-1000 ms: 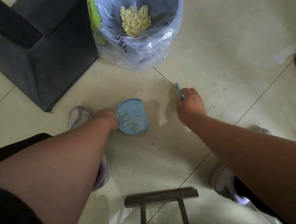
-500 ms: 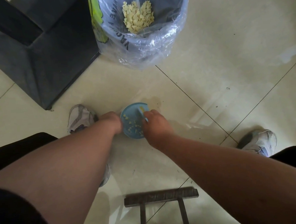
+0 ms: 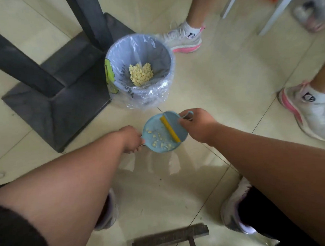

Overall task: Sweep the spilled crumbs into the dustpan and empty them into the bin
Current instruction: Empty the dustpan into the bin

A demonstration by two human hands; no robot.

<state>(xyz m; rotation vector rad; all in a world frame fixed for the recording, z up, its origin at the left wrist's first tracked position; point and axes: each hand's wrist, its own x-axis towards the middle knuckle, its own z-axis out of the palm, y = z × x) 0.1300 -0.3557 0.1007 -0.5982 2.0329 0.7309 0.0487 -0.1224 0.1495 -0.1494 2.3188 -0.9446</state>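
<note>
A small round blue dustpan (image 3: pixel 156 129) is held above the floor in front of me, with pale yellow crumbs (image 3: pixel 161 140) lying in it. My left hand (image 3: pixel 131 138) grips its handle at the left edge. My right hand (image 3: pixel 197 125) holds a blue brush (image 3: pixel 174 122) by its loop handle; the brush's yellow strip (image 3: pixel 170 129) lies across the right part of the pan. Beyond the pan stands a bin (image 3: pixel 169 66) lined with a clear plastic bag, and a heap of the same crumbs (image 3: pixel 141 74) sits at its bottom.
A dark table base with two posts (image 3: pixel 62 94) stands left of the bin. Another person's feet in white and pink shoes (image 3: pixel 183 39) (image 3: pixel 311 111) are at the back and right. My own shoes (image 3: pixel 236 211) and a dark wooden stool edge (image 3: pixel 171 237) lie below.
The dustpan has come up off the floor toward the bin. The brush now rests inside the pan. The view has pulled back, and another person's feet have come into sight.
</note>
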